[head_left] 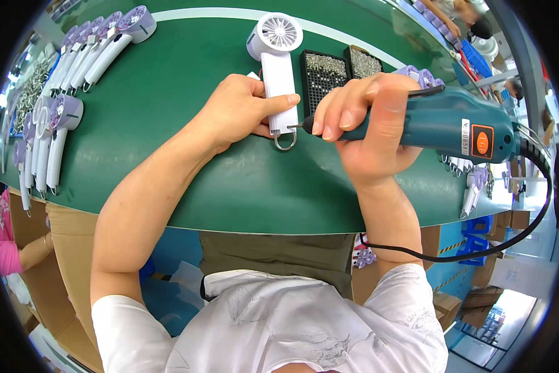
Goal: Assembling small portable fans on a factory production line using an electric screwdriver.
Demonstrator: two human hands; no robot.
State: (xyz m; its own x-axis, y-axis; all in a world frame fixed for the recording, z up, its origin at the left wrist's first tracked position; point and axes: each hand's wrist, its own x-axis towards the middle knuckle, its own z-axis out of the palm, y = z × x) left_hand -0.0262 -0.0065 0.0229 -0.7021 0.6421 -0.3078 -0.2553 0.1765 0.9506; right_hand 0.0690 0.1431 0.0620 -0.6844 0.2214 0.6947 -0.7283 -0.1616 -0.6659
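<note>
A white and lilac handheld fan (pixel 280 74) lies on the green table, its round grille pointing away from me. My left hand (pixel 242 105) is closed around the lower handle, thumb across its top face. From the handle's near end sticks out a metal loop (pixel 285 143). My right hand (pixel 372 124) grips a teal electric screwdriver (pixel 447 121), held nearly level. Its thin bit reaches the near end of the handle beside the loop; whether it sits in a screw is too small to tell.
Beyond my right hand stand two black trays (pixel 310 93) of small metal screws. More fans (pixel 99 50) line the table's left side, with others at right. The screwdriver's black cable (pixel 478 255) loops down past my right arm. Another person's arm (pixel 37 252) shows at lower left beside cardboard boxes (pixel 74 267).
</note>
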